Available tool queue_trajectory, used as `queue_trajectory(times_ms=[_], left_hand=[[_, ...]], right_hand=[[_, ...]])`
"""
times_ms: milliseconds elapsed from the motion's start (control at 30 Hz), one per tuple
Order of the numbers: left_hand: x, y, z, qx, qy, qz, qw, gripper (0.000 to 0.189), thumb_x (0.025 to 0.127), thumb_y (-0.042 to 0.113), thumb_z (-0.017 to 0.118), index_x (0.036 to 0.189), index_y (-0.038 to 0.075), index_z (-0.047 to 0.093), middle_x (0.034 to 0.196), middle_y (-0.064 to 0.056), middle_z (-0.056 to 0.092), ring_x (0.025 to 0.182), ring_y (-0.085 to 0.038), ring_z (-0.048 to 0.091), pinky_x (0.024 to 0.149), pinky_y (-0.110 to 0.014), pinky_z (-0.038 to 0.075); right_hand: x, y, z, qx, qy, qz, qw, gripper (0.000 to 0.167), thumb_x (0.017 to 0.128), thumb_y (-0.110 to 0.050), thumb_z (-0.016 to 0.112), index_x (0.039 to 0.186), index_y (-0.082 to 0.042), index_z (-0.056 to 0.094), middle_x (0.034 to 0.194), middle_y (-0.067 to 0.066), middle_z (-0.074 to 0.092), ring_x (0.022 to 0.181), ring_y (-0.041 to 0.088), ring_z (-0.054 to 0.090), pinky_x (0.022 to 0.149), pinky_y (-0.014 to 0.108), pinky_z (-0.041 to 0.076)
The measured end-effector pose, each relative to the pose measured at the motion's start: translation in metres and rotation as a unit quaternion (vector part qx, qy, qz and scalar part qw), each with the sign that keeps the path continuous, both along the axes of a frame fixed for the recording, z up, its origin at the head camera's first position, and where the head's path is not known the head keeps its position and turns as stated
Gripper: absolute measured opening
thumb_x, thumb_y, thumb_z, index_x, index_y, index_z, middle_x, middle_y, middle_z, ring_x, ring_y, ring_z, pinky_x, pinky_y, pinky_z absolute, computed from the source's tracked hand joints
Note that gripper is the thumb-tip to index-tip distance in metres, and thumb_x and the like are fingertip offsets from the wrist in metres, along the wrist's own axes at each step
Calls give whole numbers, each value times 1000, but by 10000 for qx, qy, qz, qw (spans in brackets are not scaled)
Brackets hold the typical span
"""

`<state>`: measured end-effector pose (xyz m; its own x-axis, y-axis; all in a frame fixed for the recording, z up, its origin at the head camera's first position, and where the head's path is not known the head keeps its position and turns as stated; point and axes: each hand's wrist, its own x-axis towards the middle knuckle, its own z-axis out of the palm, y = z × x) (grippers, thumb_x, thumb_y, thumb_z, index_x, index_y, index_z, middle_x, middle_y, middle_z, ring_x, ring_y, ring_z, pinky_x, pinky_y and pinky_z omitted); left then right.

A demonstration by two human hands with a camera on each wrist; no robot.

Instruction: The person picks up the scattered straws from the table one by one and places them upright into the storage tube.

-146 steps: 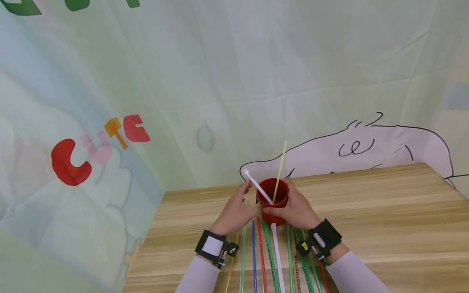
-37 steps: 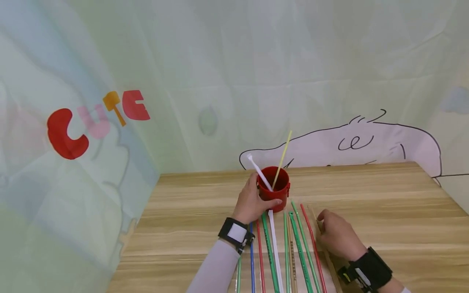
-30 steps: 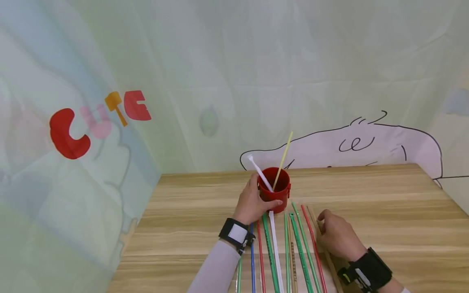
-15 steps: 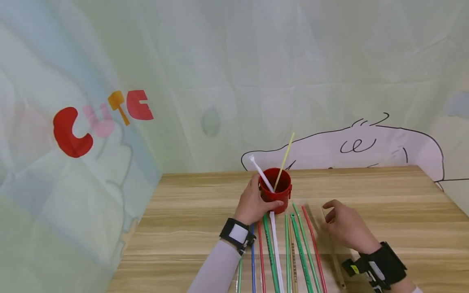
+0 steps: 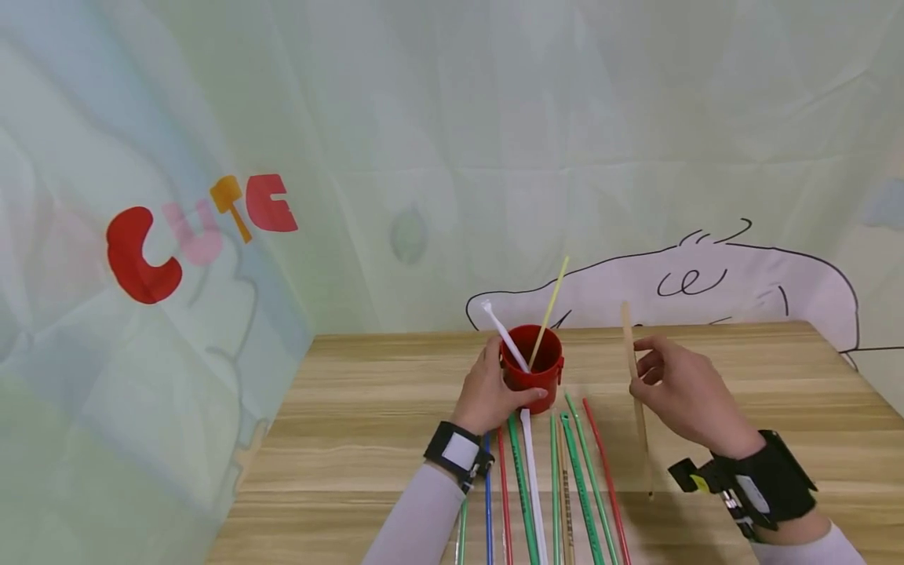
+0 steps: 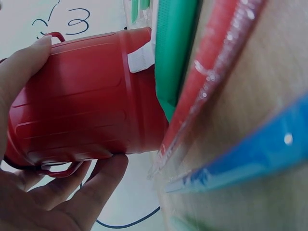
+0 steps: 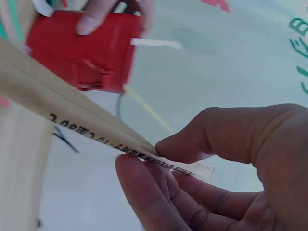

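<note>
My left hand holds a small red bucket from its left side, thumb across the front and fingers around the back. A white wrapped straw leans left out of the bucket and a thin yellow straw leans right. To the right of it, my right hand pinches a long tan paper-wrapped straw between thumb and fingers, raised over the table and nearly upright. Black printing runs along this tan wrapper in the right wrist view.
In front of the bucket lies a row of wrapped straws, among them a blue straw, a white straw, a green straw and a red straw. A printed cloth backdrop rises behind the wooden table.
My right hand has left the bucket, taken the tan straw from the right end of the row and lifted it away from the table. My left hand now grips the bucket alone.
</note>
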<state>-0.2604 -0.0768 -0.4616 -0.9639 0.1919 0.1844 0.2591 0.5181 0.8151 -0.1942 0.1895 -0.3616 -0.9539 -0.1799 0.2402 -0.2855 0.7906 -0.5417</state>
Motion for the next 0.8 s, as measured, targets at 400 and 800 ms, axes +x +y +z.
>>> queue_trajectory(times_ms=[400,800], left_hand=[[-1,-1,-3,75,-98,13,9999,89,81,27,91,151,23,36,148,-2,53,132,-24,55,102,-44,58],[-2,-1,-5,76,-30,31,10000,89,81,27,91,150,22,36,147,-3,54,130,-24,57,102,-43,58]], right_hand=[[-11,-11,46,-431,567,190,9973,35,91,0,67,124,3,53,97,16,70,86,26,69,63,22,53],[-34,-25,75,-948,947,105,9909,32,97,-9,69,124,3,55,104,18,68,97,33,69,70,14,48]])
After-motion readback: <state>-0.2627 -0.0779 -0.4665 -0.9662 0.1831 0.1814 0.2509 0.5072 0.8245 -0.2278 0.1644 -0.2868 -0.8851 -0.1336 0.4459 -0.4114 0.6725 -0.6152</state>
